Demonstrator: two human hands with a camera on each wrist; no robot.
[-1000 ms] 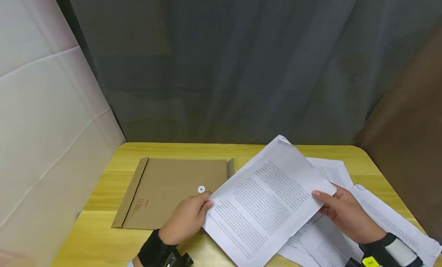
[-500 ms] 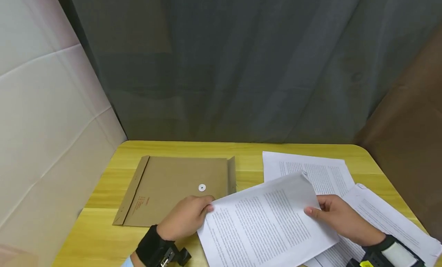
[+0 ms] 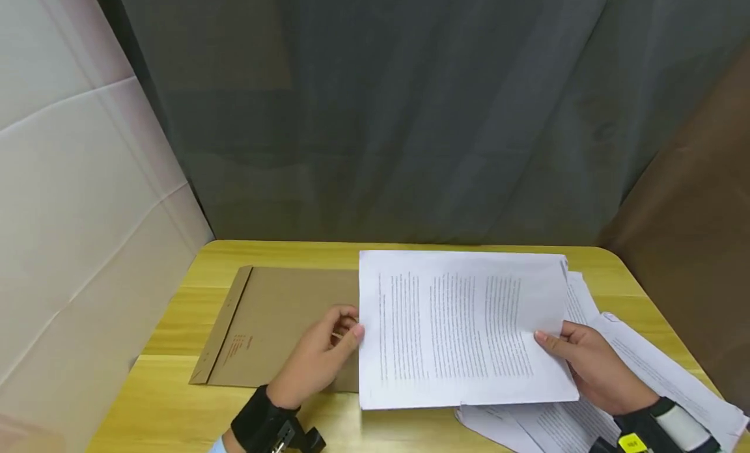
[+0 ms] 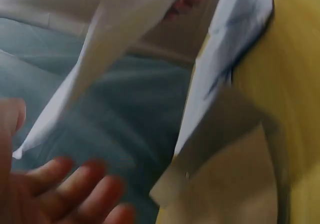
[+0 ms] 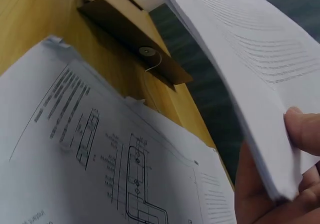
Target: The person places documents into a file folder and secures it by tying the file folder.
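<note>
The right hand [image 3: 592, 368], low at the right of the head view, pinches the lower right corner of a stack of printed sheets [image 3: 463, 329], thumb on top and fingers curled underneath; the right wrist view shows the thumb [image 5: 302, 131] pressed on the stack's edge. The left hand [image 3: 319, 358], in the lower middle of the frame, has loosely curled fingers [image 3: 346, 326] touching the stack's left edge. The left wrist view is too blurred to show whether they pinch it. The stack sits in the lower centre, held just above a yellow wooden table [image 3: 176, 388], its long axis running left to right, its left part covering a brown envelope [image 3: 281, 323]. More loose papers [image 3: 650, 368] lie at the lower right. A grey curtain [image 3: 381, 114] hangs behind, a white sheet [image 3: 70, 212] at the left.
</note>
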